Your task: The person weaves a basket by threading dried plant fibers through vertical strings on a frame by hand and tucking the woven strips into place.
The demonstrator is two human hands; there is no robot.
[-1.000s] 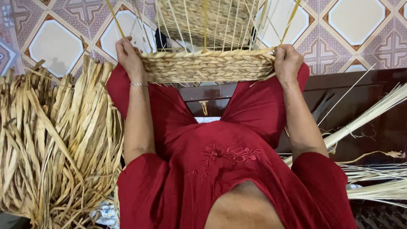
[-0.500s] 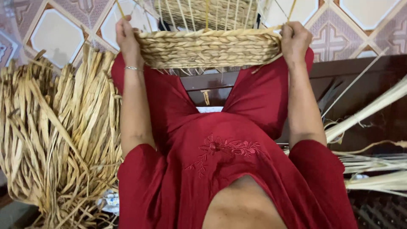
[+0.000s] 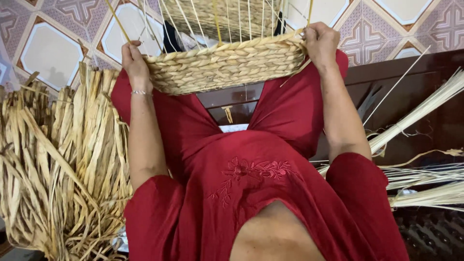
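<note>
While both hands grip it, the half-woven basket (image 3: 227, 65) sits across the person's knees, at the far edge of the lap, tilted so its left end hangs lower than its right. The left hand (image 3: 134, 60) clasps the left end of the braided wall, fingers curled narrow over the rim. A thin bracelet (image 3: 139, 92) circles that wrist. The right hand (image 3: 320, 42) closes on the right end, fingers wrapped tight over the top edge of the braid, knuckles up.

Basket wall: several rows of thick plaited straw-coloured rope. Above it, bare upright stakes (image 3: 227, 21) rise thin and pale, a few yellow, unwoven. Behind the stakes, another patch of woven work shows, detail unclear.

Person wears a red dress (image 3: 241, 193) with embroidered flowers at the chest; red trousers cover the knees under the basket.

Left of the lap: a big heap of dried flat leaves (image 3: 53, 169), tan, loosely bundled, touching the left leg. Right of the lap: a dark wooden bench (image 3: 411, 106) carrying bundles of pale thin reeds (image 3: 425, 179), fanned out toward the right edge. Beyond the basket lies a patterned tile floor (image 3: 48, 43).
</note>
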